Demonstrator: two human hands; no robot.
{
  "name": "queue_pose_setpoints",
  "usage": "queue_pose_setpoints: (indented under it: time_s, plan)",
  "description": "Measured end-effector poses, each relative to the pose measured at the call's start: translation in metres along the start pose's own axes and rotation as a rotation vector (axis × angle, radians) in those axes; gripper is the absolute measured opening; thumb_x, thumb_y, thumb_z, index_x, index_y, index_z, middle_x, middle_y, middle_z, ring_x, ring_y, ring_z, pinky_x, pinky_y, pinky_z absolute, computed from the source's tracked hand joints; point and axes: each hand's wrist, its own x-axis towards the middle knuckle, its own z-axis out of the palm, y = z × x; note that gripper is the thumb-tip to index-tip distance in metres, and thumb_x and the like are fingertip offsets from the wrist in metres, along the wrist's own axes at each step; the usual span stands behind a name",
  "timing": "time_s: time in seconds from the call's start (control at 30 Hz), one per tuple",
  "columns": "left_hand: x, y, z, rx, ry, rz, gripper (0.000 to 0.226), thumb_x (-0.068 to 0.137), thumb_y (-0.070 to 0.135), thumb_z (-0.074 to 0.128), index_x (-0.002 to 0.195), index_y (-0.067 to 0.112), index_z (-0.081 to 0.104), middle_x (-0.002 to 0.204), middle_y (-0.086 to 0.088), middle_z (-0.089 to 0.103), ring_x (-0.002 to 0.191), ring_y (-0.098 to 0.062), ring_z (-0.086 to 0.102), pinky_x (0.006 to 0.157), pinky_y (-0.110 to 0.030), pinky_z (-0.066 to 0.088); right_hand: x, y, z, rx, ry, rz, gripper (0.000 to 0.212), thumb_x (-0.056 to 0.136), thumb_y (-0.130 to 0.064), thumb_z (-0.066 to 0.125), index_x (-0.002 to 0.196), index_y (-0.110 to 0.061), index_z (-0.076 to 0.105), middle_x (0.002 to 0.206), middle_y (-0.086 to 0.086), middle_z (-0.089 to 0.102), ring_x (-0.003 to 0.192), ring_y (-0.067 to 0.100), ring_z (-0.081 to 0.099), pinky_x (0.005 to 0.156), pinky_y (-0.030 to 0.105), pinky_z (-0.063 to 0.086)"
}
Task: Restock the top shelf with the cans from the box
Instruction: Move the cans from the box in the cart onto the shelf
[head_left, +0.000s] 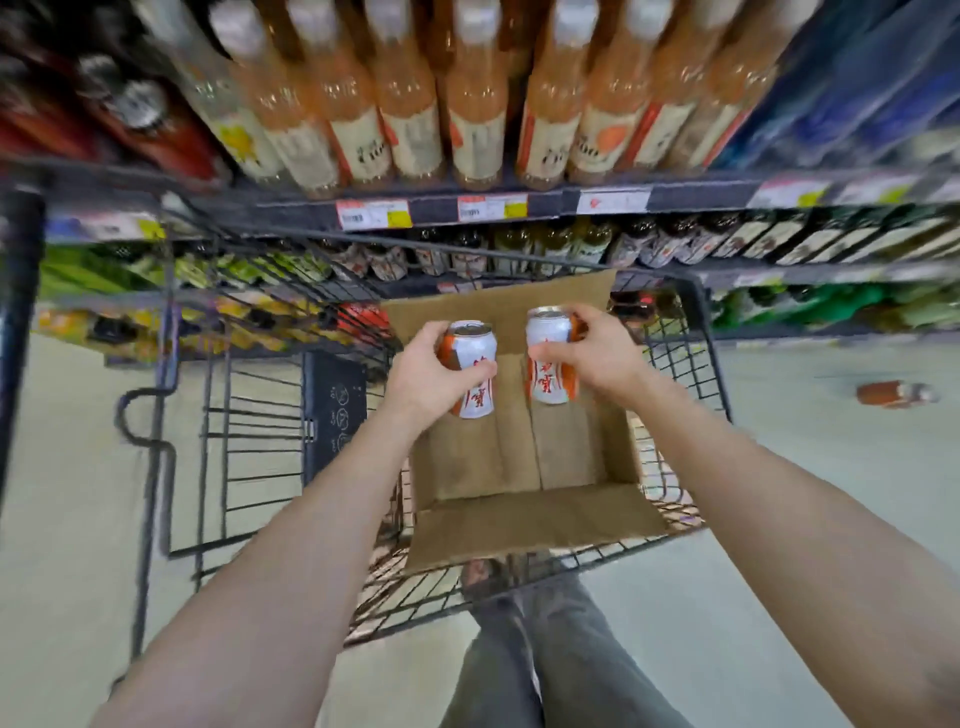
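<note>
Each gripping one orange-and-white can, the left hand (426, 374) and right hand (597, 353) are mid-lift above the cardboard box (519, 514), which looks empty, so next comes raising both to the top shelf

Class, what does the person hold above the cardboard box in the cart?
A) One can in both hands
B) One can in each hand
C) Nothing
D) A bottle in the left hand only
B: the left hand grips the left can and the right hand grips the right can, above the cardboard box.
</note>
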Motion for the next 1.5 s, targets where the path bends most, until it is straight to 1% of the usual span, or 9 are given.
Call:
queue_pose_setpoints:
  time_s: [0.17,0.33,0.47,0.63,0.93,1.17,1.27,1.37,1.5]
  plan:
    - [-0.046,0.099,-0.059,0.007,0.081,0.226,0.065,0.068,0.064,0.084,0.124,0.040,0.058,0.114,0.016,0.067,0.103,-0.007,0.065,0.091,-0.030,0.055,-0.067,-0.097,-0.061,-0.058,0.088,-0.219,0.080,0.071,-0.034,0.092,0.141,-0.020,0.054,0.127,0.002,0.067,0.106,0.017,0.070,0.092,0.037,0.059]
    - [-0.089,0.206,-0.099,-0.058,0.124,0.416,0.080,0.066,0.066,0.085,0.133,0.033,0.055,0.127,0.008,0.065,0.115,-0.013,0.063,0.097,-0.033,0.053,-0.144,-0.170,-0.121,-0.067,0.197,-0.422,0.080,0.079,-0.036,0.087,0.147,-0.021,0.048,0.125,-0.010,0.054,0.099,0.003,0.059,0.068,0.008,0.047]
    - [-0.125,0.284,-0.116,-0.057,0.147,0.571,0.074,0.069,0.060,0.088,0.131,0.034,0.058,0.117,0.011,0.067,0.105,-0.011,0.065,0.093,-0.034,0.055,-0.199,-0.204,-0.178,-0.001,0.277,-0.518,0.087,0.074,-0.042,0.089,0.149,-0.022,0.049,0.135,-0.007,0.059,0.119,0.012,0.060,0.097,0.034,0.054]
    - [-0.167,0.379,-0.118,-0.041,0.149,0.743,0.065,0.074,0.057,0.086,0.130,0.037,0.058,0.113,0.012,0.069,0.102,-0.005,0.067,0.079,-0.024,0.055,-0.257,-0.231,-0.266,0.047,0.383,-0.595,0.103,0.062,-0.061,0.089,0.150,-0.031,0.045,0.142,-0.002,0.055,0.123,0.018,0.059,0.096,0.038,0.056]
    - [-0.228,0.557,-0.038,0.028,0.248,0.953,0.065,0.073,0.062,0.084,0.126,0.033,0.060,0.107,0.008,0.067,0.095,-0.008,0.065,0.079,-0.028,0.055,-0.341,-0.227,-0.456,0.104,0.541,-0.700,0.092,0.076,-0.039,0.089,0.154,-0.027,0.042,0.136,0.001,0.052,0.119,0.021,0.059,0.098,0.041,0.055]
    - [-0.255,0.686,0.049,-0.011,0.325,1.049,0.070,0.064,0.075,0.082,0.122,0.041,0.061,0.116,0.013,0.067,0.106,-0.011,0.066,0.094,-0.041,0.057,-0.373,-0.217,-0.614,0.126,0.480,-0.781,0.089,0.074,-0.031,0.091,0.151,-0.028,0.045,0.124,-0.003,0.061,0.099,0.008,0.068,0.069,0.020,0.056]
    - [-0.258,0.731,0.077,-0.020,0.362,1.069,0.070,0.064,0.073,0.082,0.122,0.037,0.063,0.114,0.013,0.069,0.105,-0.010,0.066,0.095,-0.043,0.057,-0.378,-0.218,-0.666,0.102,0.467,-0.823,0.090,0.069,-0.038,0.093,0.148,-0.027,0.050,0.125,0.001,0.067,0.103,0.015,0.071,0.084,0.034,0.061]
    - [-0.260,0.771,0.095,-0.042,0.356,1.076,0.067,0.067,0.067,0.084,0.123,0.036,0.063,0.113,0.014,0.070,0.106,-0.011,0.067,0.093,-0.041,0.059,-0.379,-0.225,-0.709,0.091,0.438,-0.866,0.065,0.080,-0.025,0.087,0.138,-0.025,0.058,0.114,-0.002,0.074,0.097,0.012,0.074,0.082,0.033,0.062]
    - [-0.254,0.817,0.109,-0.042,0.335,1.089,0.066,0.070,0.063,0.086,0.124,0.035,0.062,0.114,0.007,0.070,0.106,-0.012,0.068,0.084,-0.034,0.060,-0.367,-0.241,-0.757,0.048,0.418,-0.876,0.078,0.079,-0.029,0.087,0.146,-0.027,0.049,0.121,-0.001,0.069,0.103,0.015,0.072,0.086,0.039,0.062]
